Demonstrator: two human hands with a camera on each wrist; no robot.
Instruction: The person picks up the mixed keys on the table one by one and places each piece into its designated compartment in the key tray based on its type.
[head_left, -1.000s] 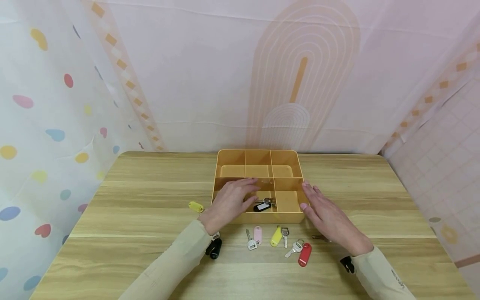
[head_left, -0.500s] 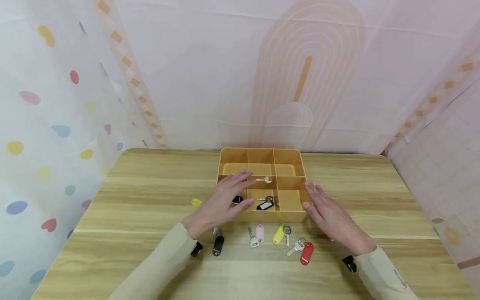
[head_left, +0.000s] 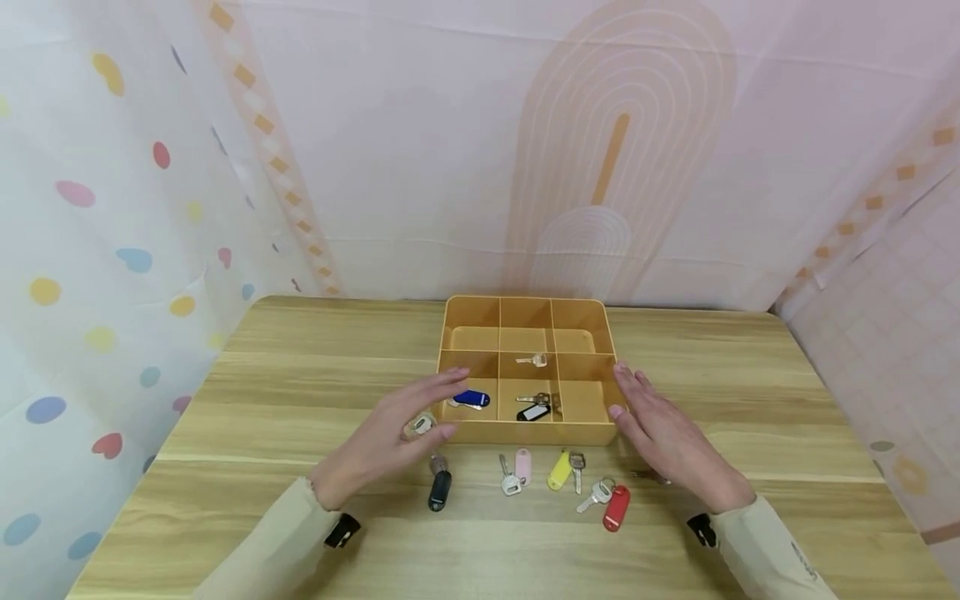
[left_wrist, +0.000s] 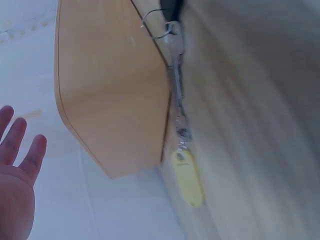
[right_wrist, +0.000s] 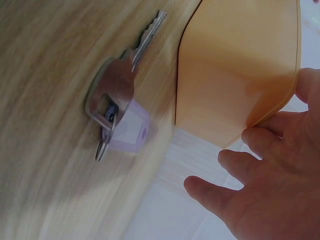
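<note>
A yellow-orange divided box (head_left: 525, 433) stands at the table's far side. My left hand (head_left: 386, 433) hovers at its front left corner, fingers extended and holding nothing. In the front left compartment lies a key with a blue tag (head_left: 472, 398). The front middle one holds a key with a black tag (head_left: 533, 412); a key shape also shows against the divider behind it. My right hand (head_left: 675, 437) touches the box's right side, its fingertips at the rim in the right wrist view. Near the left hand, a key with a yellow tag (left_wrist: 188, 180) lies beside the box.
In front of the box lie keys with a dark tag (head_left: 440, 490), a pink tag (head_left: 522, 467), a yellow tag (head_left: 558, 470) and a red tag (head_left: 617, 508). A key with a pale purple tag (right_wrist: 131, 127) lies by the right hand. A patterned curtain (head_left: 420, 150) hangs behind the table.
My left hand has drawn back left and toward me from over the box, uncovering the blue-tagged key in the front left compartment. The right hand stays at the box's right side.
</note>
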